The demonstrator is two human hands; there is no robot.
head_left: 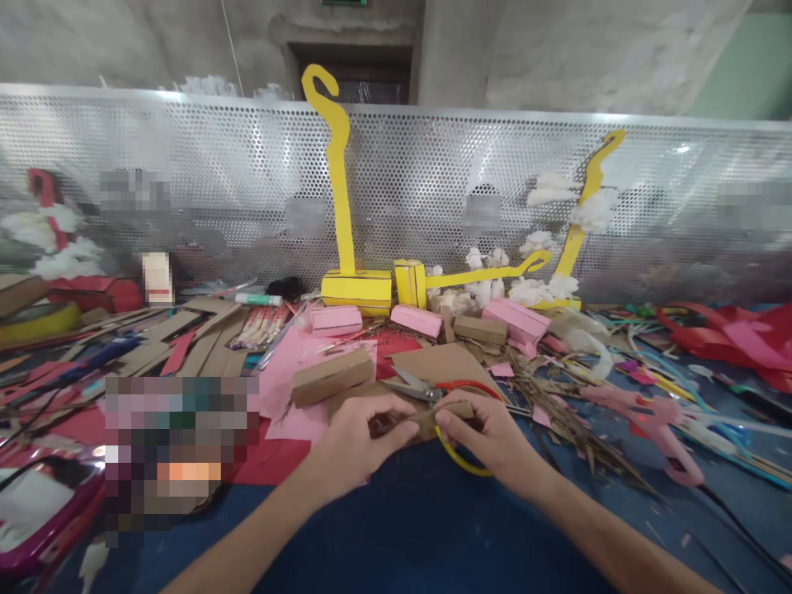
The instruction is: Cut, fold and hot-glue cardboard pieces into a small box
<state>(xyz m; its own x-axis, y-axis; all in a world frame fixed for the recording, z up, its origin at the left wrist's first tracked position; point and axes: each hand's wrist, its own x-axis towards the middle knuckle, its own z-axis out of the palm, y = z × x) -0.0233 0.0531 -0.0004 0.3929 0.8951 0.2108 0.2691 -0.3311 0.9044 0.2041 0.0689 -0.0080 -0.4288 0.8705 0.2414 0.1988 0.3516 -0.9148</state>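
Cardboard point(426, 426), a small brown piece, bridges the left hand point(365, 433) and the right hand point(488, 429), low in my view. The left fingers grip one end, thumb in front and the rest curled behind; the right fingers pinch the other end likewise. I read this two-ended hold as a way to keep so slight a piece from twisting; whether it is being bent or merely steadied, I cannot tell from this distance.

Scissors point(471, 386) lie partly hidden by the right hand, blades parted over a flat brown sheet point(442, 361), probably left there to be within easy reach. Just beyond the left hand is a longer brown block point(332, 377). Farther back, a pink block point(336, 320) sits before a yellow hooked shape point(341, 190) standing upright on its base, perhaps set there for elbow room on the worktop point(396, 536). I see a pink glue gun point(659, 425) at the right, presumably there so its cord avoids my wrists.
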